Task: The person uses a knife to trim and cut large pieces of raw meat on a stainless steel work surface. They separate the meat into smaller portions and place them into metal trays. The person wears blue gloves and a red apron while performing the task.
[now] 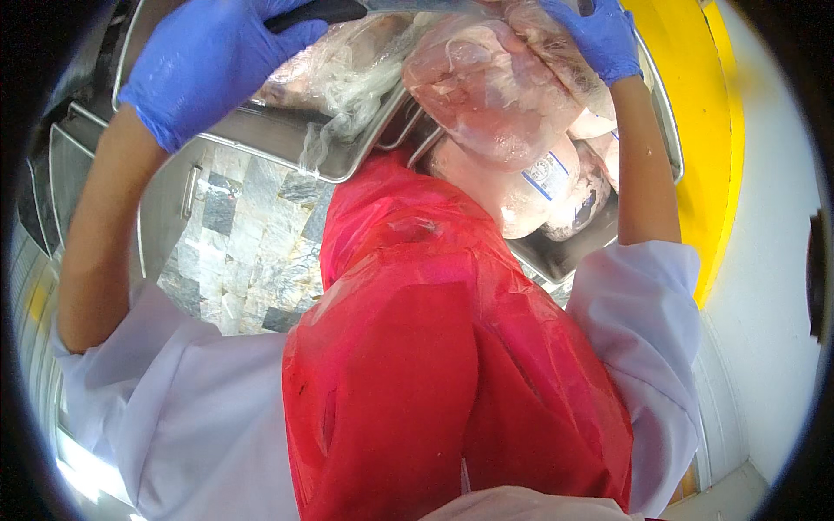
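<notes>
My left hand (213, 65), in a blue glove, is closed round the black handle of a knife (323, 11) at the top edge. Its blade runs rightward over a large raw whole bird (491, 91), pale pink under clear plastic film. My right hand (599, 39), gloved alike, grips the bird's far right side; the frame's upper edge cuts off part of its fingers. Below lies another wrapped bird (486, 187) with a blue and white label. Crumpled clear plastic film (356, 108) and more pinkish meat lie near my left hand.
A metal tray (287, 148) lies under the film at upper left. Another metal tray (556, 256) holds several wrapped birds. Metal racking (74, 165) stands at far left, with a yellow surface (708, 148) at right. My red apron (400, 347) touches the tray area; tiled floor (234, 243) shows below.
</notes>
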### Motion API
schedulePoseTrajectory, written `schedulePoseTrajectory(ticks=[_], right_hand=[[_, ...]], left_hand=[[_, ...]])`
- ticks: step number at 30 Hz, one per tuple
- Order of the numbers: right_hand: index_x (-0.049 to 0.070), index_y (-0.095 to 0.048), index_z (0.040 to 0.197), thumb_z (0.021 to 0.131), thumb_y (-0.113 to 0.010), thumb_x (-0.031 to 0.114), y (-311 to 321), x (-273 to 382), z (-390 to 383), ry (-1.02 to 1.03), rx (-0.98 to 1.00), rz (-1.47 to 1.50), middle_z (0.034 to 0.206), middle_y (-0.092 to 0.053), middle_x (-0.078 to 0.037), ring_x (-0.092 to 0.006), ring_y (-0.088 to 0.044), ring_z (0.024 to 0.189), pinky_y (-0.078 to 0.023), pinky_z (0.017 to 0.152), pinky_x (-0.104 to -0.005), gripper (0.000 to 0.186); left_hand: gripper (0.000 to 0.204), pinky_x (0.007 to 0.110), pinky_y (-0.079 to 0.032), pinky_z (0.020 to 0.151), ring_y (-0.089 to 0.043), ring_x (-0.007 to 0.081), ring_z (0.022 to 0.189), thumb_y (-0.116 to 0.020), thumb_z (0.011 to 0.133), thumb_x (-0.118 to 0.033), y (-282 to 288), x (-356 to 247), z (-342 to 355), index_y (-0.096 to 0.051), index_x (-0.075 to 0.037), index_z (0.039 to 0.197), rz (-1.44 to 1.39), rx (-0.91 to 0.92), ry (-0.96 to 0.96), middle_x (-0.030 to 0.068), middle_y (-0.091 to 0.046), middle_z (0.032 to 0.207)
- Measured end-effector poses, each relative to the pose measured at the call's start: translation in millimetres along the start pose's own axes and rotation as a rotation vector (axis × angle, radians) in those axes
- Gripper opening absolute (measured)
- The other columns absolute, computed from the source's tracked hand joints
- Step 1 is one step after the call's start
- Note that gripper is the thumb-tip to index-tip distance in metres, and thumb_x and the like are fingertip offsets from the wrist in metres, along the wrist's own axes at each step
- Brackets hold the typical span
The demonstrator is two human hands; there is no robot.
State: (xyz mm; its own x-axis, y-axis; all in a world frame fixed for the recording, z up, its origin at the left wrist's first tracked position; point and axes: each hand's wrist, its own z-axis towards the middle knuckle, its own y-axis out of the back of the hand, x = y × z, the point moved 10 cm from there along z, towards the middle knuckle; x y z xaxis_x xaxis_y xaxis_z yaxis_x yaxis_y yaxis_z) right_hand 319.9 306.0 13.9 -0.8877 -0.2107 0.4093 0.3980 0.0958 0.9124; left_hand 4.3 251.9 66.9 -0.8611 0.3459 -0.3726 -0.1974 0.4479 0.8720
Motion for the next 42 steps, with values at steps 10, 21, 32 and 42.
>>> schedulePoseTrajectory(ticks=[10, 21, 32, 42], right_hand=[[0.011, -0.061, 0.132, 0.08, -0.077, 0.044, -41, -132, -60, -0.309, -0.207, 0.415, 0.131, -0.058, -0.018, -0.032, -0.058, 0.118, -0.043, 0.102, -0.0402, 0.063], [0.005, -0.063, 0.127, 0.086, -0.072, 0.03, -41, -138, -38, -0.255, -0.209, 0.449, 0.123, -0.062, -0.015, -0.0263, -0.059, 0.115, -0.043, 0.101, -0.0365, 0.049], [-0.004, -0.054, 0.131, 0.092, -0.066, 0.02, -61, -166, -12, -0.4, -0.092, 0.916, 0.125, -0.059, -0.012, -0.02, -0.054, 0.12, -0.042, 0.104, -0.0328, 0.047], [-0.005, -0.053, 0.133, 0.095, -0.061, 0.033, -53, -165, 10, -0.279, -0.069, 0.649, 0.131, -0.058, -0.015, -0.0208, -0.054, 0.12, -0.04, 0.104, -0.0314, 0.054]], left_hand=[[0.025, 0.04, -0.055, 0.062, -0.067, 0.0269, 0.063, -0.067, 0.089, -0.032, 62, -79, 57, -0.071, -0.017, 0.108, 0.389, 0.215, -0.18, 0.0089, -0.07, 0.077], [0.039, 0.037, -0.056, 0.071, -0.071, 0.03, 0.079, -0.073, 0.087, -0.028, -27, 7, 33, -0.068, -0.009, 0.12, 0.039, -0.075, -0.155, 0.0168, -0.071, 0.095], [0.043, 0.034, -0.057, 0.071, -0.072, 0.026, 0.082, -0.078, 0.083, -0.028, -146, 44, 7, -0.068, -0.008, 0.12, -0.398, -0.318, 0.017, 0.015, -0.072, 0.099], [0.045, 0.035, -0.057, 0.075, -0.072, 0.0274, 0.087, -0.078, 0.083, -0.031, -218, 33, -14, -0.068, -0.007, 0.12, -0.572, -0.449, 0.17, 0.0186, -0.071, 0.101]])
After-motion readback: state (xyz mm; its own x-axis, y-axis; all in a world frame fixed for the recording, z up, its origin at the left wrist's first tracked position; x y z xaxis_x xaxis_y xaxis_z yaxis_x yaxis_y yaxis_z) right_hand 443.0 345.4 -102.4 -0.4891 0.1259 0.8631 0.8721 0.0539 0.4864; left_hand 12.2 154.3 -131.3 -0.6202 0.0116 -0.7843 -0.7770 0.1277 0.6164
